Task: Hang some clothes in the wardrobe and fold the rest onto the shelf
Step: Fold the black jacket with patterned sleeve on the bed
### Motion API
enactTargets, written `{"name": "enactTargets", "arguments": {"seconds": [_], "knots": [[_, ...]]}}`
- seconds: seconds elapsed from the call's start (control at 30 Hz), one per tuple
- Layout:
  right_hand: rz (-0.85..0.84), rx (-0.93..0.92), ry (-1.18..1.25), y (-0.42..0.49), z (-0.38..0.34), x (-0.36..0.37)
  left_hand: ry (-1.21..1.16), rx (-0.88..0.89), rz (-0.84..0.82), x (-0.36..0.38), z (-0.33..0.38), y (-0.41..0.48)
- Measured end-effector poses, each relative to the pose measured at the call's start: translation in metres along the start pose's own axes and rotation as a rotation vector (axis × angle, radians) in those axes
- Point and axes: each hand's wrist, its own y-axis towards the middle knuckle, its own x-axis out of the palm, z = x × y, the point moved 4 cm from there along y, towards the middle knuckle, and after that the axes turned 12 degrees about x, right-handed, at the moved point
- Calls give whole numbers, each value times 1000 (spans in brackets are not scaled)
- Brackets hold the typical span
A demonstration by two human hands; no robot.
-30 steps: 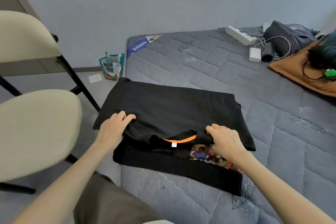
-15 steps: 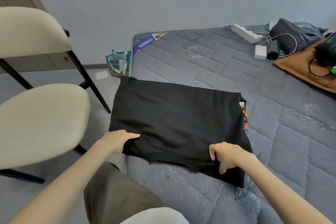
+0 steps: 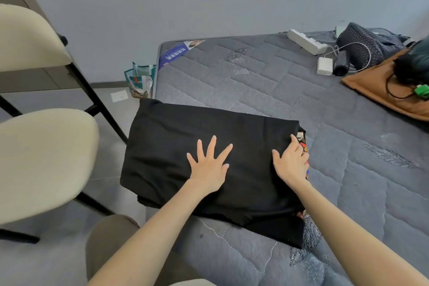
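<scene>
A black garment (image 3: 176, 146) lies folded into a rectangle on the near left corner of the grey mattress (image 3: 267, 81), its left part hanging past the mattress edge. My left hand (image 3: 209, 165) presses flat on the middle of it with fingers spread. My right hand (image 3: 291, 162) rests on the fold's right edge, its fingers bent over that edge. A strip of colourful print (image 3: 301, 140) peeks out beside the right hand. No wardrobe or shelf is in sight.
A cream chair (image 3: 39, 158) with black legs stands at the left, close to the mattress. At the far right lie a white power strip (image 3: 306, 42), a charger (image 3: 324, 66), a dark dotted cloth (image 3: 364, 42) and a brown cloth (image 3: 380, 86). A teal bag (image 3: 139, 81) sits on the floor.
Both hands pulled the garment's top layer toward me and closed the fold over the orange collar. They then left the near edge; the left went to the middle, the right to the right edge.
</scene>
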Motion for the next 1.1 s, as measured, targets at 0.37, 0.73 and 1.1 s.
{"name": "enactTargets", "arguments": {"seconds": [0.37,0.73,1.1], "knots": [[129,-5,296,19,33,-21,-30,-232,-11,32,-43,16],[124,-504,-244,-26,-30,37,143,-147,238,41,-55,2],[24,-338,-458,-32,-29,78,-25,-473,328,41,-135,-29]]}}
